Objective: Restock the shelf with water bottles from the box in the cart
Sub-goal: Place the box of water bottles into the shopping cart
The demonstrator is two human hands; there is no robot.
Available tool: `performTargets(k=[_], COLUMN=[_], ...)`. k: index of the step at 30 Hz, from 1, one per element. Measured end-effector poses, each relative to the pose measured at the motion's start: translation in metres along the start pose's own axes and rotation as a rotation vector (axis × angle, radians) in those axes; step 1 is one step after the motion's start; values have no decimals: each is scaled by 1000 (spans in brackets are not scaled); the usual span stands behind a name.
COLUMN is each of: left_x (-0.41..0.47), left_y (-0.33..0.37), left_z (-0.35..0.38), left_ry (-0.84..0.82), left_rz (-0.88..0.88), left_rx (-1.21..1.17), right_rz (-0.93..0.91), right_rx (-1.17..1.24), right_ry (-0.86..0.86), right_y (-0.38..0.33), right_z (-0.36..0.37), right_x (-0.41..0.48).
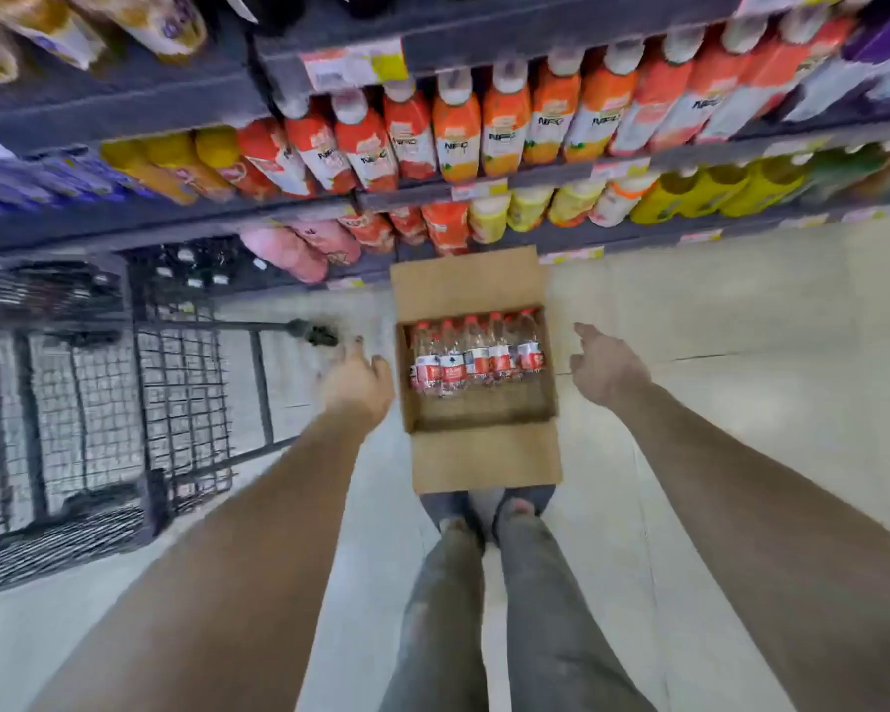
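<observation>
An open cardboard box (484, 454) stands on the floor in front of my feet, its flaps spread out front and back. Several water bottles (476, 354) with red caps and red-white labels fill its far half; the near half is bare. My left hand (355, 382) hovers just left of the box with loosely curled fingers and holds nothing. To the right of the box my right hand (605, 370) is spread open, also holding nothing. The shelf (535, 172) beyond the box carries rows of juice bottles.
A black wire cart (99, 393) stands to the left on the pale tiled floor, its handle (309, 331) close to my left hand. Shelves packed with orange, yellow and pink drinks (453, 131) rise behind the box. Open floor lies to the right.
</observation>
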State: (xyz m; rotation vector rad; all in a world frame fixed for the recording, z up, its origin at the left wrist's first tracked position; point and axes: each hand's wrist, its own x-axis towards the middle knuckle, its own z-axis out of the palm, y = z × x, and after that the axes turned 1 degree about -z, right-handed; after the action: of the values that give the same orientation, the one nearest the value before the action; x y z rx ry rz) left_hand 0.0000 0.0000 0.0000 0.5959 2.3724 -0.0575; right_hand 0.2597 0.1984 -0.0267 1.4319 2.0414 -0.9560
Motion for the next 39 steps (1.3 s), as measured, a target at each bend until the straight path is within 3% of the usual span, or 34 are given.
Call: performTargets(k=[3,8,18,23,29,39], left_x=[32,104,253,292,307,297], left_y=[-13,-35,-66,-89,-107,-112], left_z=[41,134,281,324,346,368], left_ry=[-15,9,83,112,122,190], left_rz=[-32,-87,-37,-122,21,-4], left_rx=[43,-88,-113,-226,-253,-383], right_rz=[92,148,195,170,66,19], right_rx=[17,28,124,159,266,283], right_ry=[-32,-81,66,64,131,320], right_y=[19,58,102,129,140,150], right_z=[29,94,214,258,281,304], right_x=[38,127,275,298,299,295])
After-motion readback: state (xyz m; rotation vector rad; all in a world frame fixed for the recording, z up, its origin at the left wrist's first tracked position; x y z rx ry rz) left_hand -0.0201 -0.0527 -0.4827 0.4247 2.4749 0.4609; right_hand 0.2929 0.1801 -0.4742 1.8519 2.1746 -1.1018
